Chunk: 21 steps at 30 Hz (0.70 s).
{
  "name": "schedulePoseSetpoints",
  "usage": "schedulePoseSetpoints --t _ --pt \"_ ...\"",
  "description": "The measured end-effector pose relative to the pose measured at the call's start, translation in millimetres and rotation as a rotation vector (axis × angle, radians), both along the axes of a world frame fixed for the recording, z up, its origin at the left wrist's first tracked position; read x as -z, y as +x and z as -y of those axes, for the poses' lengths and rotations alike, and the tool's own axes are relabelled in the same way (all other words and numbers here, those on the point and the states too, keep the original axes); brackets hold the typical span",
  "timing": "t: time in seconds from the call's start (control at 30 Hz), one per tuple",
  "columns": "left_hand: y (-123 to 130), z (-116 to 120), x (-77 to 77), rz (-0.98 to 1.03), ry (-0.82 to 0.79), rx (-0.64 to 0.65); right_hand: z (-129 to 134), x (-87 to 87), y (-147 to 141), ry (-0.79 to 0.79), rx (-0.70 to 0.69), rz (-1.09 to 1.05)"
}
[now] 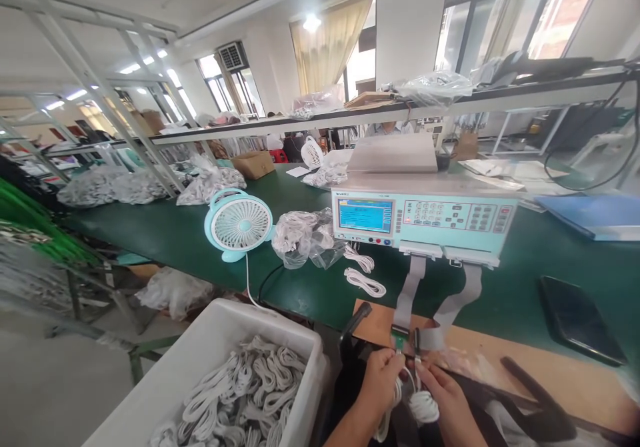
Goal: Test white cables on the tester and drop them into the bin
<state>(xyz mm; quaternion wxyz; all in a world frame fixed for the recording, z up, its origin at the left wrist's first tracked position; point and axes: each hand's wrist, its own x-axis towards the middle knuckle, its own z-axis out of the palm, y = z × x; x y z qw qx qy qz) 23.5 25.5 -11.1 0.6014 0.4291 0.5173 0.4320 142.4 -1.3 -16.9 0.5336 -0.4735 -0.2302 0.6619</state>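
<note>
My left hand [383, 379] pinches one end of a white cable at a small green board [399, 340] on the end of a grey ribbon cable [411, 287]. Right beside it, my right hand [443, 390] is closed on the other end, at the second ribbon's dark connector [417, 343]. The coiled white cable [424, 407] hangs between my hands. Both ribbons run up to the front of a light-blue tester [453, 217] with a lit screen [365, 215]. Whether the plugs are fully seated cannot be made out.
A white bin [300, 332] of coiled cables stands at lower left. On the green table [310, 293] are a fan [243, 223], bagged cables [300, 233], two loose coils [365, 281] and a phone [580, 320]. Past the tester, a person [390, 128] is partly visible.
</note>
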Motion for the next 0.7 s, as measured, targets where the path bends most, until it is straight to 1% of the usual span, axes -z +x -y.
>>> schedulePoseSetpoints --t 0.2,0.4,0.5,0.57,0.63,0.7 --pt "2 0 5.2 -0.012 0.009 -0.033 0 -4.2 -2 -0.039 0.03 -0.03" --pt "4 0 5.6 -0.034 0.005 -0.088 -1 -6.0 -3 -0.015 0.039 0.03" --pt "9 7 4.0 0.015 0.012 -0.113 5 -10.2 -11 0.014 0.028 0.071" --pt "12 16 2.6 0.05 -0.01 -0.092 14 -15.7 -10 0.034 0.018 0.121" --pt "13 26 0.5 0.109 -0.092 -0.04 25 -21.1 9 0.042 -0.023 0.199" --pt "11 35 -1.8 0.227 -0.226 -0.004 37 -23.1 48 0.033 -0.123 0.362"
